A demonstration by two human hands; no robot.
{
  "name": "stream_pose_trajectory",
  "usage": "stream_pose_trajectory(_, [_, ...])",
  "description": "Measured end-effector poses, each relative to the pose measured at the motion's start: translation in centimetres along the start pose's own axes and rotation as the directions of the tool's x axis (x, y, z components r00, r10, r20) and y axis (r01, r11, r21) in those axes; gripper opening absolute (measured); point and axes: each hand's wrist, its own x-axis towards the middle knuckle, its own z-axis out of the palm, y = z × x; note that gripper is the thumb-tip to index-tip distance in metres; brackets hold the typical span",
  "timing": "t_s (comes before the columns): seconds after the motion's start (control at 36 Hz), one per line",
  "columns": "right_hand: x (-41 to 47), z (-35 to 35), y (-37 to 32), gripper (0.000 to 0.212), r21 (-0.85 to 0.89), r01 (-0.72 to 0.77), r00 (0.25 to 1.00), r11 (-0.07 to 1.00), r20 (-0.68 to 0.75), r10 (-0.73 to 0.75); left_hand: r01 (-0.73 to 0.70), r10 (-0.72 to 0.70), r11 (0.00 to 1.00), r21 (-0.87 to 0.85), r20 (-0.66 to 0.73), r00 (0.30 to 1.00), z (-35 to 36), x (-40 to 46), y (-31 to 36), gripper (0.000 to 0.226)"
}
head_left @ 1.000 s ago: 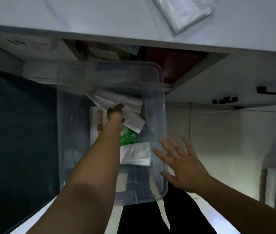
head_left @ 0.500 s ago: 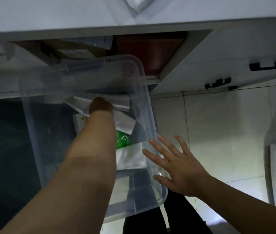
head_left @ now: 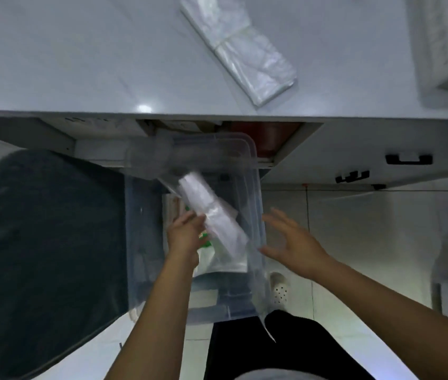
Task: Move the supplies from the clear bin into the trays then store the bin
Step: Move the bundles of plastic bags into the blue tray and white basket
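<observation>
The clear bin (head_left: 146, 272) sits low in front of the counter, below its edge. My left hand (head_left: 185, 237) is over the bin and grips a stack of white plastic packets (head_left: 211, 218), lifted and blurred with motion. More supplies lie inside the bin: a green packet (head_left: 206, 244) and a white pouch (head_left: 228, 266). My right hand (head_left: 292, 242) hovers with fingers spread beside the bin's right wall, holding nothing. No tray shows clearly in view.
A grey counter top (head_left: 80, 56) spans the top, with a folded pile of clear plastic bags (head_left: 240, 50) on it. Under it an open cabinet (head_left: 266, 138) holds a red object. Black drawer handles (head_left: 408, 159) are at right. A dark chair (head_left: 41, 234) stands left of the bin.
My left hand has pulled back out of the bin's far end, lifting the white packets upward. My right hand has come off the bin's side. The view has tilted up toward the counter.
</observation>
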Motion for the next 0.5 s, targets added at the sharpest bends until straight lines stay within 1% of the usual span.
stream_pose_trajectory(0.06, [-0.5,-1.9,-1.6,0.072,0.164,-0.013,1.0,0.986,-0.006,0.014,-0.01,0.007,0.999,0.049,0.062,0.998,-0.5,-2.6,0.4,0.024])
stream_pose_trajectory(0.11, [-1.1,-3.8,-3.1,0.069,0.306,-0.02,1.0,0.952,0.006,0.019,-0.04,0.028,0.997,0.069,0.162,0.986,-0.6,-5.0,1.2,0.023])
stream_pose_trajectory(0.17, [-1.6,-5.6,-4.2,0.059,0.421,0.012,1.0,0.907,-0.005,-0.011,-0.083,0.061,0.994,0.076,0.259,0.964,-0.4,-7.3,2.2,0.018])
stream_pose_trajectory(0.22, [-2.3,-7.3,-5.3,0.049,0.501,0.074,0.997,0.863,-0.059,-0.051,-0.12,0.095,0.991,0.061,0.32,0.943,0.1,-9.7,3.2,0.021])
stream_pose_trajectory(0.28, [-3.0,-8.9,-6.2,0.047,0.544,0.127,0.991,0.83,-0.098,-0.087,-0.143,0.125,0.989,0.025,0.349,0.929,0.8,-11.9,4.4,0.026])
stream_pose_trajectory(0.31, [-3.4,-9.7,-6.5,0.047,0.568,0.137,0.99,0.811,-0.093,-0.102,-0.154,0.14,0.988,0.01,0.362,0.922,1.2,-13.1,5.0,0.028])
stream_pose_trajectory(0.36, [-3.9,-11.2,-6.8,0.05,0.649,0.12,0.99,0.752,-0.024,-0.137,-0.174,0.17,0.984,-0.026,0.388,0.906,2.2,-15.0,6.1,0.029])
stream_pose_trajectory(0.42, [-4.1,-12.7,-6.8,0.051,0.721,0.1,0.978,0.685,0.056,-0.202,-0.187,0.198,0.98,-0.066,0.404,0.893,3.3,-16.5,7.1,0.031])
stream_pose_trajectory(0.44, [-4.1,-13.4,-6.7,0.051,0.734,0.107,0.969,0.67,0.075,-0.237,-0.198,0.212,0.977,-0.077,0.405,0.889,4.1,-17.1,7.6,0.033])
stream_pose_trajectory(0.5, [-3.8,-14.8,-6.4,0.049,0.744,0.152,0.951,0.651,0.071,-0.302,-0.246,0.257,0.966,-0.079,0.396,0.881,5.6,-18.0,8.4,0.032])
